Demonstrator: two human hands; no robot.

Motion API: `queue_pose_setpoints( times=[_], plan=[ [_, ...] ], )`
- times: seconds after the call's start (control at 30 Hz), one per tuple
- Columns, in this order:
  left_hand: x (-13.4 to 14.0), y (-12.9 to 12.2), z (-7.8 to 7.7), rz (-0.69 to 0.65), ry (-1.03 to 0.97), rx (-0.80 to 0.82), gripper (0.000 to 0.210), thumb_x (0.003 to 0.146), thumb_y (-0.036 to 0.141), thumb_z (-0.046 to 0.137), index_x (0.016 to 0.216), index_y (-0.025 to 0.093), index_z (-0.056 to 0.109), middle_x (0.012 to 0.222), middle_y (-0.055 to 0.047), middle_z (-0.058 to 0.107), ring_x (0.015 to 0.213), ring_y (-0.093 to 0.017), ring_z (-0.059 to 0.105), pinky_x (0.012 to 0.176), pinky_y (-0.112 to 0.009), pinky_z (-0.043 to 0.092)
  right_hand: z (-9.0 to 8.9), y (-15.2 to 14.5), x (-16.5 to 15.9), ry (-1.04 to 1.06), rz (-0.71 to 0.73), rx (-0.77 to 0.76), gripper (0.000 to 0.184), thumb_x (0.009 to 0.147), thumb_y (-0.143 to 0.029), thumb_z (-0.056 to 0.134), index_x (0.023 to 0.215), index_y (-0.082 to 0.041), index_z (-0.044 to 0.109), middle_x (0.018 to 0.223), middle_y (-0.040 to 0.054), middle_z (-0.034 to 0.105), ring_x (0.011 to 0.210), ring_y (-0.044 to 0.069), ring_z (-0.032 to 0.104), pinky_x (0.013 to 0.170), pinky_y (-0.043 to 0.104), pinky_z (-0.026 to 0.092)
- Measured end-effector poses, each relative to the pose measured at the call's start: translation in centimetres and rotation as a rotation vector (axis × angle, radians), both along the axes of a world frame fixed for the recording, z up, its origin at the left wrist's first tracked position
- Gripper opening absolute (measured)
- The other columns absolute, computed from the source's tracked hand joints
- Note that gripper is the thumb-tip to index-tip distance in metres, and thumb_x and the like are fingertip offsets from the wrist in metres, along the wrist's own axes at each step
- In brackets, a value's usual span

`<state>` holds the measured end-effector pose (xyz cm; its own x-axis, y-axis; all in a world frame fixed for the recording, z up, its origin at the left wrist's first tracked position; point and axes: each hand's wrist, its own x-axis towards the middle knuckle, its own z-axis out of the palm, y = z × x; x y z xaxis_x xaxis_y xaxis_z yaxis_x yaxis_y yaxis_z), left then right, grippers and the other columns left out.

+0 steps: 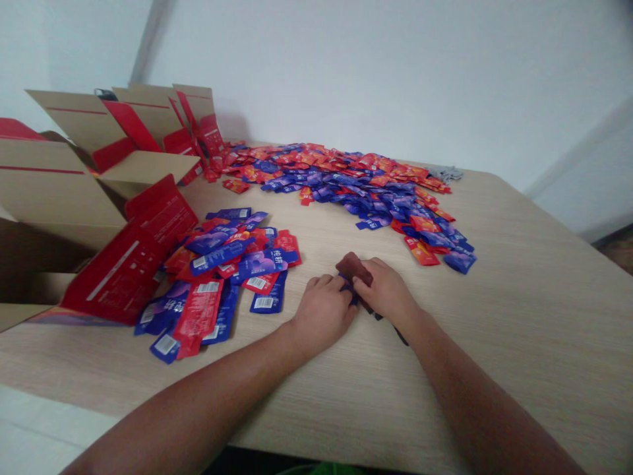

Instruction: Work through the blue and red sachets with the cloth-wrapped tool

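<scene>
On the table point(494, 297), my two hands work close together. My left hand point(324, 310) has its fingers curled over a small purple sachet point(347, 287), mostly hidden beneath them. My right hand point(388, 290) pinches a flat, dull reddish-brown piece point(354, 266); its kind is unclear. A thin black item point(400, 336), partly covered, pokes out under my right wrist. Left of my hands lies a heap of blue and red sachets point(262, 264), several showing white barcode labels.
A large spread of red, orange and blue sachets point(341, 178) runs along the back, by the wall. Open red and tan cardboard boxes point(113, 270) stand at the left with flaps raised. Some grey crumpled pieces point(449, 173) lie at the far right end of the spread.
</scene>
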<state>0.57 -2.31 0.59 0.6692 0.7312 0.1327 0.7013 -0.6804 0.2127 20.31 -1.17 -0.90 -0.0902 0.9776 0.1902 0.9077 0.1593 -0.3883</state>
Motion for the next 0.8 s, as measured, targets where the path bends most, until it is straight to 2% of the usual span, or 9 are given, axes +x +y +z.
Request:
queue_pose_setpoints(
  times=[0.2, 0.47, 0.6, 0.7, 0.8],
  plan=[
    [-0.1, 0.0, -0.3, 0.000, -0.009, 0.013, 0.026, 0.102, 0.039, 0.062, 0.110, 0.023, 0.080, 0.122, -0.011, 0.072, 0.116, -0.032, 0.062, 0.101, -0.050, 0.051, -0.2, 0.9, 0.3, -0.034, -0.107, 0.030, 0.011, 0.099, -0.030, 0.061, 0.103, -0.021, 0.067, 0.102, 0.0067, 0.067, 0.089, 0.022, 0.062, 0.074, 0.033, 0.039],
    [-0.1, 0.2, -0.2, 0.003, -0.025, 0.001, 0.026, 0.102, 0.039, 0.061, 0.104, 0.023, 0.081, 0.113, -0.010, 0.071, 0.112, -0.031, 0.063, 0.098, -0.050, 0.051, 0.0, -0.4, 0.1, -0.007, 0.036, 0.018, 0.011, 0.093, -0.030, 0.066, 0.101, -0.022, 0.064, 0.103, 0.0058, 0.067, 0.093, 0.023, 0.063, 0.080, 0.033, 0.043],
    [-0.2, 0.2, -0.3, 0.004, -0.041, 0.003, 0.025, 0.101, 0.040, 0.062, 0.104, 0.023, 0.080, 0.112, -0.010, 0.070, 0.112, -0.031, 0.063, 0.098, -0.049, 0.051, -0.4, -0.6, 0.1, 0.016, 0.037, 0.020, 0.011, 0.092, -0.029, 0.067, 0.100, -0.022, 0.064, 0.102, 0.0053, 0.067, 0.092, 0.022, 0.063, 0.079, 0.033, 0.043],
    [-0.2, 0.2, -0.4, -0.005, -0.051, 0.003, 0.025, 0.100, 0.040, 0.064, 0.109, 0.023, 0.080, 0.116, -0.010, 0.071, 0.114, -0.031, 0.062, 0.101, -0.049, 0.051, -0.6, 0.1, 0.5, 0.028, -0.006, 0.039, 0.011, 0.094, -0.030, 0.066, 0.102, -0.022, 0.066, 0.103, 0.0056, 0.068, 0.092, 0.023, 0.063, 0.077, 0.032, 0.042],
    [-0.2, 0.2, -0.3, -0.007, -0.042, 0.005, 0.024, 0.099, 0.039, 0.066, 0.110, 0.022, 0.078, 0.119, -0.011, 0.071, 0.116, -0.032, 0.062, 0.102, -0.049, 0.051, -0.8, 1.0, 1.0, -0.011, -0.130, 0.061, 0.010, 0.095, -0.031, 0.065, 0.100, -0.022, 0.067, 0.100, 0.0063, 0.069, 0.088, 0.023, 0.063, 0.073, 0.033, 0.040]
  ],
)
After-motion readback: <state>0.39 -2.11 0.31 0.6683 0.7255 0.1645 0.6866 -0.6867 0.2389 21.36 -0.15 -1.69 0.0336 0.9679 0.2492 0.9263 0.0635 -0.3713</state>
